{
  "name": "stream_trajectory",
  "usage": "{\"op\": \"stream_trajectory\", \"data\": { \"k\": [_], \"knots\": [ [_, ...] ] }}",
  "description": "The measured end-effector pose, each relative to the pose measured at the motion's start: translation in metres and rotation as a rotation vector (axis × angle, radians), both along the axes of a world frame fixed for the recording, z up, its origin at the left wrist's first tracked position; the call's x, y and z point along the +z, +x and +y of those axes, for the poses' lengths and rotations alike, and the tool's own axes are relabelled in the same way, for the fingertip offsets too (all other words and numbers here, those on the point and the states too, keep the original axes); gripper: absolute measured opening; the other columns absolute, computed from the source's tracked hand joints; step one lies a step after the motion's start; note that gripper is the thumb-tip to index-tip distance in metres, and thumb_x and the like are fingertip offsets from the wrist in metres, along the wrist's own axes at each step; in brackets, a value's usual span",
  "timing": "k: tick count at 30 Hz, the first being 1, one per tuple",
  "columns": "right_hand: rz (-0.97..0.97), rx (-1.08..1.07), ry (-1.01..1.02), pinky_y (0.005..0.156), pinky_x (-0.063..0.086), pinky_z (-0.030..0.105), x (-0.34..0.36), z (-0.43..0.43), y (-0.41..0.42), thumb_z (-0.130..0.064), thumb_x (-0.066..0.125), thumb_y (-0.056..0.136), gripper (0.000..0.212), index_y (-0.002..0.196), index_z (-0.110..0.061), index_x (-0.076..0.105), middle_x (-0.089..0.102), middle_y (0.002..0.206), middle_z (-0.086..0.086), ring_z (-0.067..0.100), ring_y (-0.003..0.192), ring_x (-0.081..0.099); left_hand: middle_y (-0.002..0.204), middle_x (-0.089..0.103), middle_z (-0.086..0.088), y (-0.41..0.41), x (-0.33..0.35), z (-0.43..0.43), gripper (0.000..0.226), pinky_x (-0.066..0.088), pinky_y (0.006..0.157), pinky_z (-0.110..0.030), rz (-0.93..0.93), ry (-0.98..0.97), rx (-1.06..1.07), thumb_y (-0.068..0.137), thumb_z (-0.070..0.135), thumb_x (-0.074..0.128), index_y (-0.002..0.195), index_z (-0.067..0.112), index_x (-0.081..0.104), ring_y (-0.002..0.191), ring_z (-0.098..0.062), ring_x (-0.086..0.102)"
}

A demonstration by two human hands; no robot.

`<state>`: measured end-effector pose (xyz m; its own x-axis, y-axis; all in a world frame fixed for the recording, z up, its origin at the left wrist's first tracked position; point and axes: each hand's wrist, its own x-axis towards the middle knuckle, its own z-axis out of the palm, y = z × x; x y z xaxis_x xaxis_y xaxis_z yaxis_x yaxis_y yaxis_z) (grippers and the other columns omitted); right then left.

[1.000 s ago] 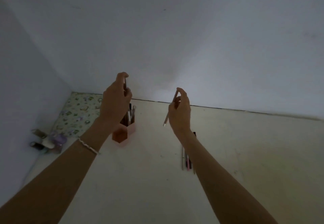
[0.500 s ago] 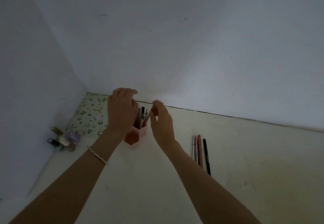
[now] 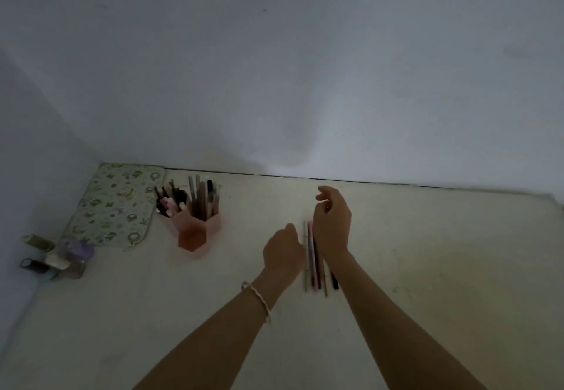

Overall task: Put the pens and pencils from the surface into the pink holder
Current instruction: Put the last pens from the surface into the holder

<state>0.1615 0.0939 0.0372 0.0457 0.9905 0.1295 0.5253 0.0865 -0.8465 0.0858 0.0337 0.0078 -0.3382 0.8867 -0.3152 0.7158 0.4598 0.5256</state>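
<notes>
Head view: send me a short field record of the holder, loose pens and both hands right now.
holder: pink holder upright, well filled, left of both hands
loose pens: a few pens lying side by side between the hands
left hand: left hand at the pens' left edge; grip hidden
right hand: right hand over their far end, fingers loose, holding nothing
other: patterned mat, small bottles far left
</notes>
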Motion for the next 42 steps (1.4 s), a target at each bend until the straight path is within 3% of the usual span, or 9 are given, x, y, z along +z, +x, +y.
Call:
{"op": "stream_trajectory", "data": {
  "k": [9, 14, 21, 26, 28, 32, 34, 37, 42],
  "knots": [
    [-0.065, -0.076, -0.058, 0.059, 0.044, 0.026, -0.016, 0.000, 0.071, 0.006, 0.045, 0.085, 0.039, 0.111, -0.018, 0.062, 0.065, 0.091, -0.005, 0.010, 0.063, 0.053, 0.119, 0.056, -0.010, 0.039, -0.018, 0.009, 0.031, 0.050, 0.083, -0.034, 0.090, -0.100, 0.005, 0.097, 0.014, 0.047, 0.127, 0.011, 0.041, 0.104, -0.026, 0.060],
    [-0.066, -0.062, -0.081, 0.059, 0.049, 0.031, -0.023, 0.000, 0.073, 0.003, 0.045, 0.086, 0.037, 0.112, -0.018, 0.061, 0.065, 0.090, -0.005, 0.012, 0.063, 0.054, 0.128, 0.052, -0.015, 0.016, -0.013, 0.016, 0.074, 0.048, 0.089, -0.033, 0.247, -0.158, -0.083, 0.095, 0.015, 0.054, 0.152, 0.005, 0.009, 0.112, -0.027, 0.058],
    [-0.384, 0.050, -0.351, 0.082, 0.046, 0.028, -0.043, 0.007, 0.058, -0.003, 0.048, 0.092, 0.034, 0.125, -0.007, 0.055, 0.064, 0.114, 0.012, 0.026, 0.103, 0.062, 0.114, 0.055, -0.014, -0.025, 0.044, 0.046, 0.049, 0.044, 0.074, -0.029, -0.068, 0.011, 0.014, 0.086, 0.018, 0.065, 0.128, 0.005, 0.044, 0.098, -0.028, 0.059],
    [-0.535, 0.148, -0.418, 0.087, 0.052, 0.038, -0.055, -0.002, 0.050, -0.009, 0.045, 0.096, 0.027, 0.123, -0.004, 0.050, 0.060, 0.113, 0.016, 0.030, 0.100, 0.060, 0.128, 0.049, -0.021, -0.042, 0.047, 0.047, 0.077, 0.055, 0.087, -0.042, -0.430, -0.015, 0.108, 0.083, 0.005, 0.068, 0.149, 0.012, 0.029, 0.107, -0.033, 0.059],
    [-0.547, 0.187, -0.397, 0.088, 0.051, 0.039, -0.056, 0.000, 0.047, -0.013, 0.046, 0.097, 0.028, 0.124, -0.006, 0.049, 0.058, 0.114, 0.017, 0.031, 0.101, 0.059, 0.134, 0.047, -0.018, -0.052, 0.049, 0.044, 0.087, 0.059, 0.077, -0.041, -0.699, -0.036, 0.237, 0.085, -0.002, 0.065, 0.154, 0.019, 0.019, 0.093, -0.026, 0.062],
    [-0.641, 0.273, -0.383, 0.090, 0.052, 0.042, -0.051, 0.002, 0.041, -0.014, 0.042, 0.099, 0.036, 0.135, -0.009, 0.041, 0.053, 0.120, 0.019, 0.033, 0.105, 0.058, 0.102, 0.062, -0.011, -0.079, 0.062, 0.038, 0.096, 0.058, 0.060, -0.027, -0.940, -0.010, 0.346, 0.083, -0.006, 0.070, 0.152, 0.035, 0.018, 0.072, -0.013, 0.060],
    [-0.606, 0.268, -0.323, 0.092, 0.050, 0.042, -0.040, 0.007, 0.031, -0.016, 0.046, 0.098, 0.044, 0.142, -0.011, 0.037, 0.051, 0.123, 0.018, 0.034, 0.109, 0.055, 0.097, 0.060, -0.010, -0.097, 0.074, 0.034, 0.093, 0.059, 0.064, -0.030, -0.862, 0.109, 0.359, 0.083, -0.005, 0.069, 0.151, 0.038, 0.022, 0.072, -0.015, 0.060],
    [-0.403, 0.226, -0.162, 0.082, 0.047, 0.034, -0.011, 0.016, 0.003, 0.001, 0.051, 0.088, 0.058, 0.143, -0.011, 0.039, 0.049, 0.119, 0.016, 0.030, 0.101, 0.054, 0.094, 0.059, -0.007, -0.121, 0.094, 0.029, 0.095, 0.060, 0.073, -0.038, -0.497, 0.372, 0.286, 0.087, -0.001, 0.064, 0.155, 0.037, 0.009, 0.073, -0.022, 0.063],
    [0.075, 0.211, 0.032, 0.074, 0.045, 0.015, 0.036, 0.005, -0.068, 0.001, 0.052, 0.088, 0.055, 0.139, -0.019, 0.044, 0.049, 0.113, -0.001, 0.003, 0.089, 0.054, 0.084, 0.065, -0.001, -0.168, 0.114, 0.009, 0.097, 0.058, 0.065, -0.029, -0.162, 0.608, 0.308, 0.079, -0.003, 0.068, 0.151, 0.035, 0.015, 0.069, -0.014, 0.066]
  ]
}}
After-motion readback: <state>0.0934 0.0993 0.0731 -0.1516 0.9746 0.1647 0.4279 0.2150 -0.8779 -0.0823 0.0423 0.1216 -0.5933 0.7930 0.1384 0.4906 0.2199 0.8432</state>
